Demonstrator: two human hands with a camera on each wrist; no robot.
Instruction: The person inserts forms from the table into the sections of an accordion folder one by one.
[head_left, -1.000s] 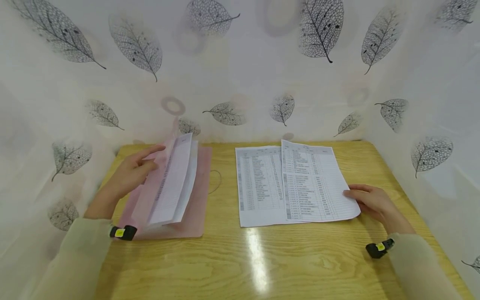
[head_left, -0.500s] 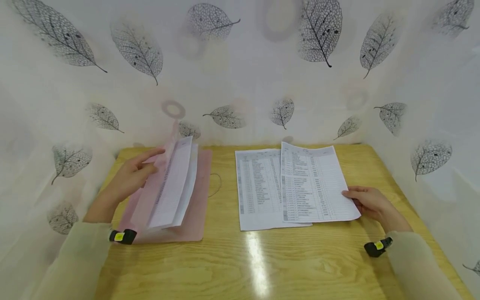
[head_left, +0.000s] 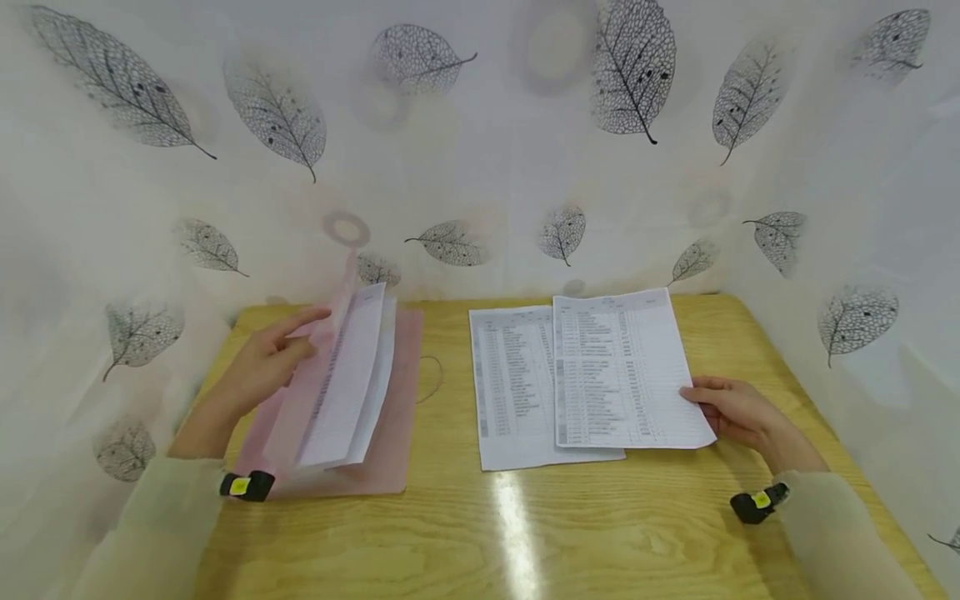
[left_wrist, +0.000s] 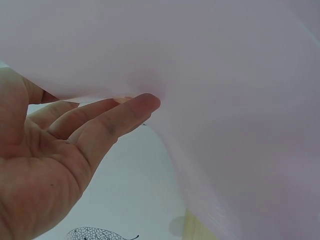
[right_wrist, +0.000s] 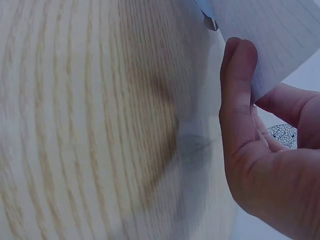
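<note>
At the left of the head view lies a translucent pink folder (head_left: 390,450), its cover raised. My left hand (head_left: 262,367) holds the raised cover by its edge; in the left wrist view, fingers (left_wrist: 112,117) lie against the pink plastic. White sheets (head_left: 348,375) stand tilted inside the folder. My right hand (head_left: 738,412) pinches the right edge of a printed sheet (head_left: 622,375) between thumb and fingers, and that sheet's lower right corner curls up. It overlaps another printed sheet (head_left: 513,392) lying on the table.
The wooden table (head_left: 450,533) carries everything. A thin loop of cord (head_left: 438,379) sticks out at the folder's right edge. A white curtain (head_left: 480,133) with leaf prints encloses the back and sides.
The printed sheet in my right hand has shifted slightly left over the other sheet. My left hand stays at the folder cover. The head view has tilted up a little.
</note>
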